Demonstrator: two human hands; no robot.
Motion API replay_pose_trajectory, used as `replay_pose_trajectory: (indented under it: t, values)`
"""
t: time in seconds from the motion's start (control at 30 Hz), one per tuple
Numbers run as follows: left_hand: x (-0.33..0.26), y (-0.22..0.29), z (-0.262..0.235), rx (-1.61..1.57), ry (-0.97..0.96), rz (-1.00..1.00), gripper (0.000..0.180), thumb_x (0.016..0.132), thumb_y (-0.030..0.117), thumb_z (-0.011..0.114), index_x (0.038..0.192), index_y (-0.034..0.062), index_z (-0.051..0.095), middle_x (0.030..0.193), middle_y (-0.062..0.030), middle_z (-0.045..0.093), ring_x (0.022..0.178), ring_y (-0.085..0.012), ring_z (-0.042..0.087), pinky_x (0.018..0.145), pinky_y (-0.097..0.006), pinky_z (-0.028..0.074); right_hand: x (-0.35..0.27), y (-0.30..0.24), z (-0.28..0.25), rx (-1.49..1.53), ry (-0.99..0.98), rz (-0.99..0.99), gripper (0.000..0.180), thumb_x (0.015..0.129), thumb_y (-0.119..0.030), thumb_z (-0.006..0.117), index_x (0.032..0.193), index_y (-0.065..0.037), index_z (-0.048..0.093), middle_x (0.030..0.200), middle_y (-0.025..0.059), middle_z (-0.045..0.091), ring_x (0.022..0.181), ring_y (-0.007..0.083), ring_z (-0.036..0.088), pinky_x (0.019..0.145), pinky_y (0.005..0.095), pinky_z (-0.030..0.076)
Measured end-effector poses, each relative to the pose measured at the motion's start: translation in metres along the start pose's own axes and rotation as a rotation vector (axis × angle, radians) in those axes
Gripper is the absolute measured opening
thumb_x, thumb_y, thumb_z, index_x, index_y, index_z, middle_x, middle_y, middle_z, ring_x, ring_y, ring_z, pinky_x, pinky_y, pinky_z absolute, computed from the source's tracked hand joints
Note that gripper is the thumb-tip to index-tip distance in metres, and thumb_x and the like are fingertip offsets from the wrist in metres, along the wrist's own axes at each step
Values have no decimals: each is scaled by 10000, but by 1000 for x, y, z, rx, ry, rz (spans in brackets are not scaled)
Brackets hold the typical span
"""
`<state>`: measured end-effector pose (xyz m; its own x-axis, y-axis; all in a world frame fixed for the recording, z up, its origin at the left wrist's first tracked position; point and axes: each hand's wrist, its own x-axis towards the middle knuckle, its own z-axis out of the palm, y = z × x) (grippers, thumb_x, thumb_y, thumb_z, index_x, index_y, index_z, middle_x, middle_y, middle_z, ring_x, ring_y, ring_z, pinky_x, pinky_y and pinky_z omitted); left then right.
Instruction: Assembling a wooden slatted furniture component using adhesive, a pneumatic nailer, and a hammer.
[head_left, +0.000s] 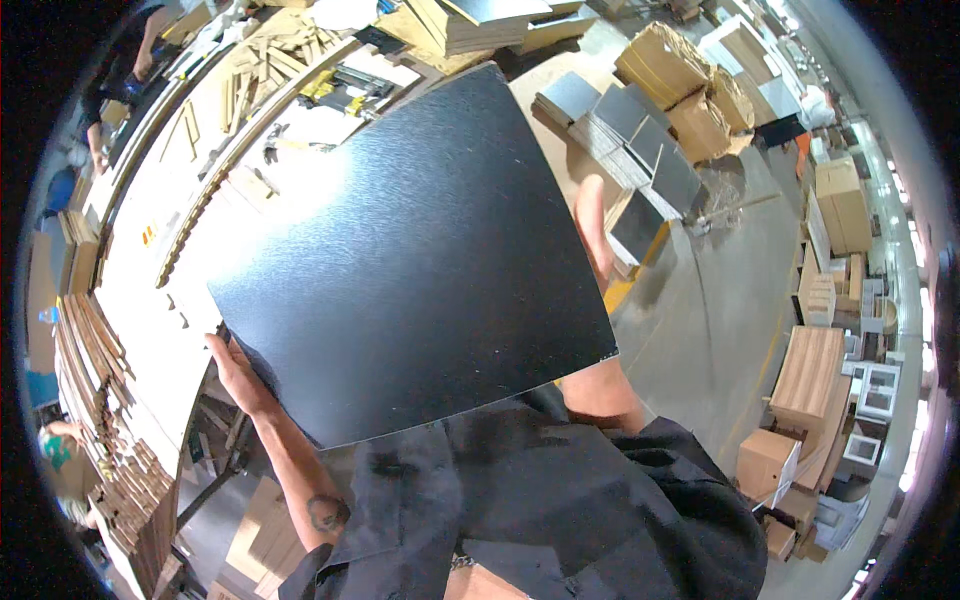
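A black rectangular panel (420,270) with a smooth, slightly glossy face is held up in front of my chest, tilted. My left hand (238,375) grips its lower left edge, with the fingers partly hidden behind the board. On the opposite side my right hand (593,225) clasps the right edge; one digit points up along it and the rest is out of sight behind the panel. A few pale specks show on the dark surface, and its near edge has a thin light line.
A long white worktable (150,345) lies to the left, with wood strips (245,85) and a hammer (275,150) on it. Stacked dark panels (640,140) and cardboard boxes (662,62) stand on the floor ahead right. Stacked slats (140,490) are at left. Another person (125,75) is at far left.
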<state>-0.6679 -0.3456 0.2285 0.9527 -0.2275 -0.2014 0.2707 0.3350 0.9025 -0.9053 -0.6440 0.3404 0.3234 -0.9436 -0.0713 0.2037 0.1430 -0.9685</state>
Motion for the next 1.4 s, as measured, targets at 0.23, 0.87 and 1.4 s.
replay_pose_trajectory:
  t: [0.23,0.87,1.4]
  values:
    - [17,-1,-19,73,34,-115,734,1074,511,272,1303,-135,536,1236,-158,639,1080,-216,609,979,-324,458,17,-1,20,497,-339,263,688,1055,-548,316,1204,30,659,1088,88,710,977,153,630,895,287,499]
    - [147,66,-73,-86,444,-36,721,1047,522,363,1518,-21,308,1504,-181,407,1380,-252,393,1172,-382,259,93,149,327,-129,-188,117,654,1061,-537,328,1264,42,555,1240,96,571,1139,194,518,1029,345,407]
    - [254,36,-173,938,657,-107,442,921,130,646,1332,-22,587,1017,-105,512,893,-190,526,755,-346,481,93,316,445,-1033,-715,10,527,817,-202,791,1255,40,630,1074,170,617,932,274,628,855,363,509]
